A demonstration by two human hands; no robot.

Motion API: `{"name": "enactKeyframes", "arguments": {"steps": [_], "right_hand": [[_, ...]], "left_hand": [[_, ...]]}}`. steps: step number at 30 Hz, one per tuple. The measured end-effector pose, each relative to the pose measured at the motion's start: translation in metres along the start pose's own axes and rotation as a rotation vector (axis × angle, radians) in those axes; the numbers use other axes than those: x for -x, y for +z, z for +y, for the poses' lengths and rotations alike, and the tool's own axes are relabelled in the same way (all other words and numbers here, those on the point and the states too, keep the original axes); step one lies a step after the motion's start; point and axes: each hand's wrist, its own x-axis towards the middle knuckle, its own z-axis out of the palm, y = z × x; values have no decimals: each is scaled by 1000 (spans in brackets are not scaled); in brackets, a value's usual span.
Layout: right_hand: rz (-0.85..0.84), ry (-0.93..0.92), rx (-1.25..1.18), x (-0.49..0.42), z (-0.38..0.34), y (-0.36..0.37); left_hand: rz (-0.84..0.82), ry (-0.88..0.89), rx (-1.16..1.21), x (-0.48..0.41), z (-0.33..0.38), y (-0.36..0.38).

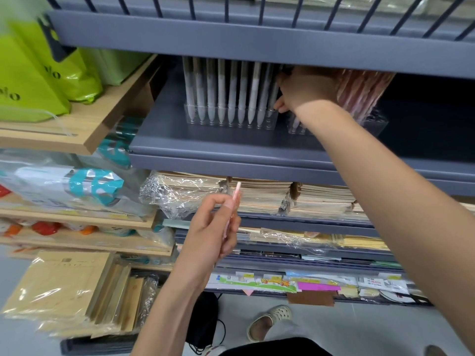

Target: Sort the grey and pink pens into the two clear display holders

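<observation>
Currently, head view. Left hand [213, 227] is below the front edge of the grey shelf [218, 145], fingers curled, pinching one pink pen [236, 194] held upright, its end above the fingertips. Right hand [305, 91] reaches onto the shelf between the two holders, fingers curled at the right end of the grey row; cannot tell whether it grips a pen. Left clear holder [271, 120], left part of the shelf: grey pens [221, 91] upright in a row. Right clear holder [377, 123], just beside it: pink pens [359, 91], leaning, partly hidden by the wrist.
</observation>
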Motion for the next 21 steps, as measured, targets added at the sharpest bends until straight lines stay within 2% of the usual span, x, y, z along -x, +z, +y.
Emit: {"name": "enactKeyframes", "arguments": {"steps": [3, 7, 10, 11, 13, 17, 21], "right_hand": [[-24, 123, -171, -6, 6, 5], [-18, 189, -346, 12, 22, 4], [242, -5, -496, 45, 35, 1], [271, -75, -506, 57, 40, 1], [211, -149, -567, 79, 51, 1], [-91, -193, -540, 117, 79, 7], [-200, -159, -647, 131, 110, 2]], "left_hand": [[54, 31, 29, 0, 0, 0], [104, 40, 107, -2, -2, 4], [115, 82, 81, -5, -4, 10], [119, 109, 81, -6, -4, 13], [102, 167, 92, -9, -4, 20], [50, 205, 115, -16, -8, 43], [7, 245, 48, -23, -16, 70]]}}
